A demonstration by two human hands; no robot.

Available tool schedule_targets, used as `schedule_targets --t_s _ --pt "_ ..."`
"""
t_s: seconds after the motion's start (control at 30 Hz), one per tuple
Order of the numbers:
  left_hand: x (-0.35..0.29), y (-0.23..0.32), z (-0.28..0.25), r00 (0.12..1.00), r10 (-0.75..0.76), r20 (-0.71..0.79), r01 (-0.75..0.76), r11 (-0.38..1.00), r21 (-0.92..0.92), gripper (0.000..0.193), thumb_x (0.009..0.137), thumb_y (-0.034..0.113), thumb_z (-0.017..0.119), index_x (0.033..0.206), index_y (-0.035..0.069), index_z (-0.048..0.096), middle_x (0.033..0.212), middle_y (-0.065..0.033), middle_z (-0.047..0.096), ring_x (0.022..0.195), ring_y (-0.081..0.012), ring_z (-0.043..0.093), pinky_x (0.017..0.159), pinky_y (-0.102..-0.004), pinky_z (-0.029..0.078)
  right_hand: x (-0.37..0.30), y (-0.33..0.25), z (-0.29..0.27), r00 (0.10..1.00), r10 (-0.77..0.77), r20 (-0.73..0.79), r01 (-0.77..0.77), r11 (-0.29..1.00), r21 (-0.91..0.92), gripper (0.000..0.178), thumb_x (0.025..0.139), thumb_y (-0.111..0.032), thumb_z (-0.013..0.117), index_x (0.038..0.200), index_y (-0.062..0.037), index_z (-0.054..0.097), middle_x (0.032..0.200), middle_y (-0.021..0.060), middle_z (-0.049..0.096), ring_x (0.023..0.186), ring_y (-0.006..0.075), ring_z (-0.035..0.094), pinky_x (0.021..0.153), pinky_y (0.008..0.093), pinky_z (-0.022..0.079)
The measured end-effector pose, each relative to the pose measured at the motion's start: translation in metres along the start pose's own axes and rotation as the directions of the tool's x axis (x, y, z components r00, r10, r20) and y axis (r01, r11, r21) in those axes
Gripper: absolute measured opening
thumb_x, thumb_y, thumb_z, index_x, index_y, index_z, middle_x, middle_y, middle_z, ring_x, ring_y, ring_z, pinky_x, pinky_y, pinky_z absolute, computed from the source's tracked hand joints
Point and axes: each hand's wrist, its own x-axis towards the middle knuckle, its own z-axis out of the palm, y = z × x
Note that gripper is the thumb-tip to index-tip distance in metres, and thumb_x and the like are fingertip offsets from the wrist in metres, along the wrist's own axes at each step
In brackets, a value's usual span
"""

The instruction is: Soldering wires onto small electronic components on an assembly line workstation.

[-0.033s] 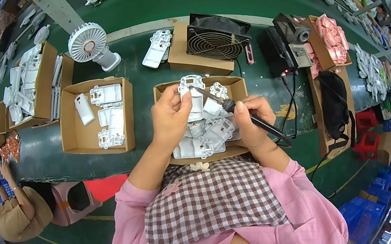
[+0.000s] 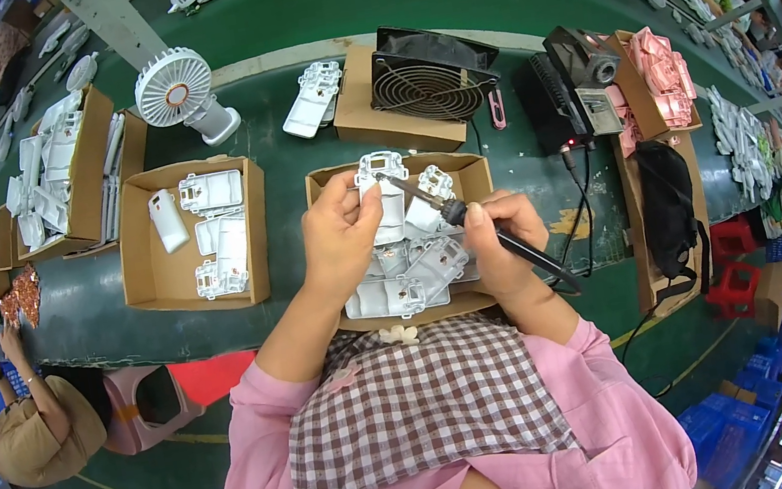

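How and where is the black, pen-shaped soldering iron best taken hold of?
Probably by its long black handle, from the person's right: it runs that way, while the slim metal shaft points left toward the white plastic casing. The right hand holds it there.

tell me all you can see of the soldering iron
The soldering iron has a black, plastic-looking handle and a thin, grey, metal-looking shaft. Held in the right hand, it slants, its tip pointing left and away from the person. The tip is at a white casing in the left hand; actual contact is unclear.
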Motion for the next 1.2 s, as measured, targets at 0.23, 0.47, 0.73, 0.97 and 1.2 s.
schedule_targets --t_s 0.23,0.47,0.73,0.97,1.2 --pt "0.001 -0.001 0.0 1.0 -0.017 0.002 0.017 1.0 -0.026 0.02 0.094 0.003 0.058 0.112 -0.005 0.059 0.091 -0.0062 0.07 0.077 -0.0032 0.061 0.064 -0.0179 0.048 0.003 -0.001 0.002 1.0 0.005 0.022 -0.004 0.999 -0.035 0.016 0.086 -0.005 0.07 0.082 -0.0025 0.055 0.07 0.0053 0.06 0.059 0.0063 0.052 0.052 0.0222 0.041" --pt "0.0 -0.001 -0.001 1.0 -0.013 0.009 0.013 1.0 -0.018 0.021 0.093 0.003 0.059 0.113 -0.005 0.059 0.091 -0.0068 0.07 0.077 -0.0037 0.062 0.064 -0.0179 0.049 0.004 -0.001 0.004 1.0 -0.003 0.024 0.004 0.999 -0.049 0.016 0.086 -0.005 0.071 0.081 -0.0027 0.055 0.068 0.005 0.06 0.057 0.0064 0.051 0.051 0.0221 0.04" --pt "0.0 0.0 0.0 1.0 -0.003 0.02 0.004 0.999 -0.032 0.021 0.093 0.002 0.058 0.113 -0.006 0.058 0.093 -0.0075 0.07 0.08 -0.0049 0.063 0.066 -0.0189 0.05 0.006 -0.004 0.005 0.999 -0.009 0.039 0.012 0.998 -0.056 0.015 0.086 -0.004 0.07 0.081 -0.0021 0.055 0.069 0.0055 0.06 0.057 0.0064 0.052 0.051 0.0222 0.041" --pt "-0.001 0.003 -0.003 0.999 -0.034 0.041 0.029 0.994 0.11 0.023 0.095 0.005 0.059 0.116 -0.005 0.057 0.097 -0.0074 0.07 0.08 -0.0051 0.062 0.067 -0.0186 0.05 0.001 0.0 0.001 1.0 -0.017 -0.019 0.018 0.999 0.038 0.014 0.088 -0.003 0.066 0.084 -0.0019 0.054 0.072 0.0066 0.061 0.058 0.0066 0.052 0.053 0.022 0.042" --pt "-0.028 0.023 -0.024 0.699 0.691 0.184 -0.389 0.153 0.908 0.037 0.088 0.021 0.069 0.111 -0.006 0.057 0.08 -0.0172 0.067 0.066 -0.035 0.065 0.061 -0.04 0.053 0.0 0.001 -0.003 0.995 -0.017 -0.103 0.04 0.975 0.22 0.012 0.091 -0.002 0.062 0.088 -0.0022 0.05 0.073 0.0074 0.058 0.058 0.0075 0.052 0.055 0.0222 0.043"
